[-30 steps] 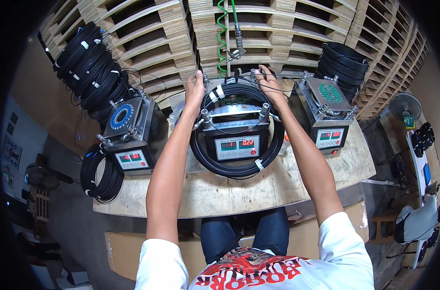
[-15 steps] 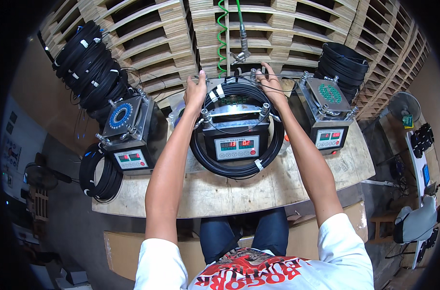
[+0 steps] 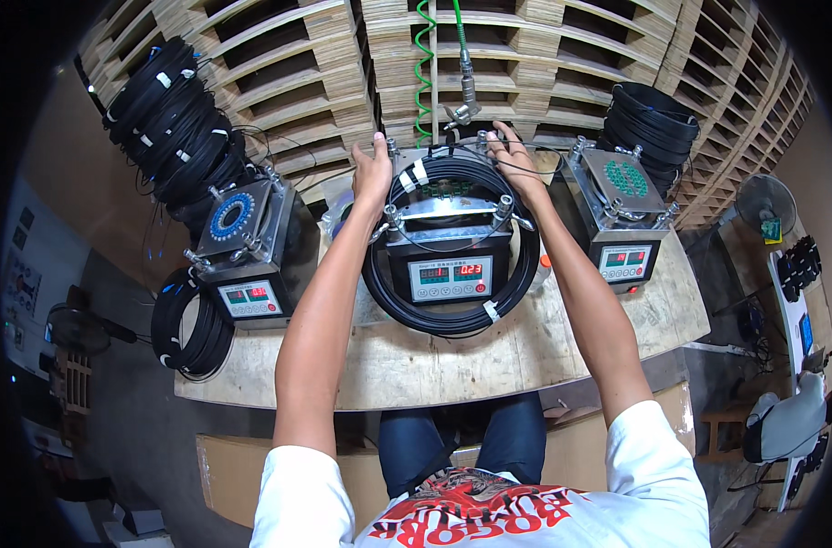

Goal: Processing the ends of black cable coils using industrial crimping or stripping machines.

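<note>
A coil of black cable (image 3: 379, 297), bound with white tape, hangs round the front and sides of the middle polishing machine (image 3: 422, 254). My left hand (image 3: 372, 173) is at the machine's far left corner, its fingers stretched upward beside a metal corner post (image 3: 392, 148). At the far right corner my right hand (image 3: 520, 169) spreads its fingers next to another metal post (image 3: 482, 141). Neither hand visibly grips anything; the undersides of both are hidden. A lit red display (image 3: 450, 275) shows on the machine's front. Thin black cable passes near my right fingers.
Similar machines stand left (image 3: 242, 242) and right (image 3: 620, 210). Black cable coils are stacked at far left (image 3: 164, 137) and far right (image 3: 649, 123); another coil (image 3: 183, 333) hangs over the table's left edge. An air gun (image 3: 467, 91) dangles before wooden pallets (image 3: 562, 55).
The red digits on the displays differ. My hands keep about the same place at the two far corners; the whole view has shifted slightly.
</note>
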Motion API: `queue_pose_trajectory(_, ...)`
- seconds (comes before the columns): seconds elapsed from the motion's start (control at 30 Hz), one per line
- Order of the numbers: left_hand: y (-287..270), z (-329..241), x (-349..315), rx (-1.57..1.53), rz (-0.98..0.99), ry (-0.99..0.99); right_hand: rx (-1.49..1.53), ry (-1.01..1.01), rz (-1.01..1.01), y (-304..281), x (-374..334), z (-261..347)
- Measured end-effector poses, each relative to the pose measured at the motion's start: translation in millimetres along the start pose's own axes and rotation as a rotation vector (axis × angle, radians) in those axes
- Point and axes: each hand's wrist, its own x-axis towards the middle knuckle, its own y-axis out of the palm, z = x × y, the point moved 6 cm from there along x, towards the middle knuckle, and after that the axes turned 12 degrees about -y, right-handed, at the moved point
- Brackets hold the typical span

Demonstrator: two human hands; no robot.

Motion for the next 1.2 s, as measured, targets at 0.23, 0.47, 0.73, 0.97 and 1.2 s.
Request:
queue_pose_trajectory(0.23,-7.3,-5.8,-5.3,0.003,-0.060,0.062,0.112,-0.017,-0.026,0.7,0.4,1.4)
queue_pose_trajectory(0.47,0.4,-2.4,-2.2,-0.132,0.094,0.084,-0.098,-0.018,-0.110,-7.0,0.4,4.5)
queue_pose_trajectory(0.73,-5.2,6.5,3.4,-0.095,-0.043,0.011,0.005,-0.066,0.024,2.0,-6.7,19.3)
queue_pose_trajectory(0.97,-7.4,3.7,9.0,-0.121,-0.030,0.069,0.114,-0.053,-0.090,-0.8,-5.8,19.9)
queue_pose_trajectory(1.2,6.8,2.1,10.4,-0.132,0.074,0.062,-0.114,-0.066,-0.091,-11.1,1.9,5.4)
